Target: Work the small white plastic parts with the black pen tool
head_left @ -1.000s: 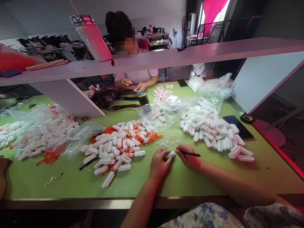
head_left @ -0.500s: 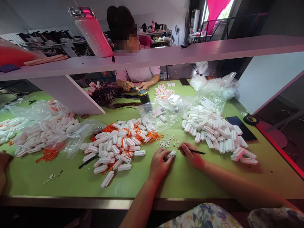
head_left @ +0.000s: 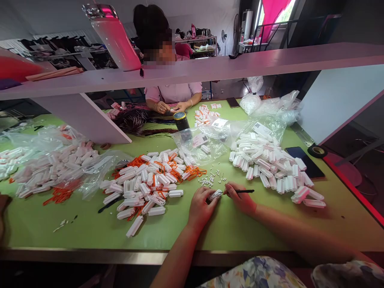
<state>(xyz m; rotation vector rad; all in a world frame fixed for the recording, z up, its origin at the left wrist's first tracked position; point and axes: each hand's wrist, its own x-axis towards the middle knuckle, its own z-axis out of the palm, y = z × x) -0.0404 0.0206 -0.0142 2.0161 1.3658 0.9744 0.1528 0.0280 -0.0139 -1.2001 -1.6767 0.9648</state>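
My left hand (head_left: 202, 203) is closed around a white plastic connector housing (head_left: 215, 195) with rows of small holes, held just over the green table. In my right hand (head_left: 241, 199) is a slim black pen-like tool (head_left: 246, 191), pinched between thumb and fingers. Its thin tip points left and meets the right end of the housing, though contact is too small to confirm. Just beyond my hands lie small white pins (head_left: 211, 179), scattered on the table. To the left spreads a heap of white housings (head_left: 147, 180) mixed with orange strips (head_left: 196, 172).
Another pile of white housings (head_left: 267, 160) stands on the right, beside a dark phone (head_left: 304, 162) and black tape (head_left: 317, 151). Clear bags (head_left: 207, 146) and a black can (head_left: 181, 121) lie ahead. A shelf (head_left: 192, 68) crosses above; a co-worker (head_left: 172, 96) sits opposite.
My right hand has shifted slightly left, bringing the tool's tip to the housing's right end. My left hand stays almost in place.
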